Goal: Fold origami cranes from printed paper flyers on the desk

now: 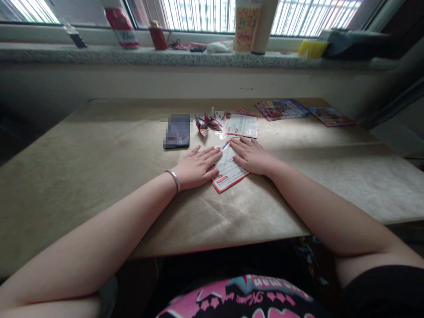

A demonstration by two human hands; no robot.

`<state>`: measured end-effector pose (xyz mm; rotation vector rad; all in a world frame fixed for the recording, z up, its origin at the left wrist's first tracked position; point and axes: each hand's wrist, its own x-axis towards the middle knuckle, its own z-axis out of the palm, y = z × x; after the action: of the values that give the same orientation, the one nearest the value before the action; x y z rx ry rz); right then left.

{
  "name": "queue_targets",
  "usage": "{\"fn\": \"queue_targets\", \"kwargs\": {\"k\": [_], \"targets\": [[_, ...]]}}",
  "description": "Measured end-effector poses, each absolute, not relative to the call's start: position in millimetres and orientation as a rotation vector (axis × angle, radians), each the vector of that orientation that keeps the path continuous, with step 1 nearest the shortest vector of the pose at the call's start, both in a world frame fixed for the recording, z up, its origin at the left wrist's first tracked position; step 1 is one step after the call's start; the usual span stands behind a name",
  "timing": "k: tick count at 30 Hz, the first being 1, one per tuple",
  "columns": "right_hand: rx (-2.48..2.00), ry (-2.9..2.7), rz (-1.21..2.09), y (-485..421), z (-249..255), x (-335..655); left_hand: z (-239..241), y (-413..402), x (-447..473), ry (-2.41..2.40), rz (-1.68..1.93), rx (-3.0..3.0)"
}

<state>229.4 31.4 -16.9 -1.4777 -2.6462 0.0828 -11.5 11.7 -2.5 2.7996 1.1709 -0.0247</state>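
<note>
A white paper sheet with a red border (228,171) lies on the brown paper-covered table (99,176) in front of me. My left hand (198,167) lies flat on its left edge, fingers stretched out, a silver bangle on the wrist. My right hand (252,155) lies flat on the sheet's upper right part, fingers extended. Both hands press on the sheet and hold nothing. Just beyond it sit a similar printed sheet (241,124) and small folded paper figures (205,122).
A dark phone (177,131) lies left of the papers. Colourful leaflets (282,108) and another (330,116) lie at the far right. The windowsill (99,53) behind holds a red cup (157,37), bottles, a patterned carton (245,24) and yellow sponges (312,47).
</note>
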Motion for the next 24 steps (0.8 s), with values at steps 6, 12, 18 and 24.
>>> {"fn": "queue_targets", "kwargs": {"k": [6,12,18,24], "targets": [[-1.539,-2.618,0.033,32,-16,236,-4,12,-15,1.226,0.028,2.834],[-1.569,-2.568,-0.02,26,-12,240,-1,9,-17,1.279,0.21,2.934],[-1.432,-2.493,0.072,26,-8,241,-1,9,-16,1.428,0.33,2.868],[-1.299,-2.369,0.253,28,-12,240,-2,17,-20,1.567,0.388,2.726]]}}
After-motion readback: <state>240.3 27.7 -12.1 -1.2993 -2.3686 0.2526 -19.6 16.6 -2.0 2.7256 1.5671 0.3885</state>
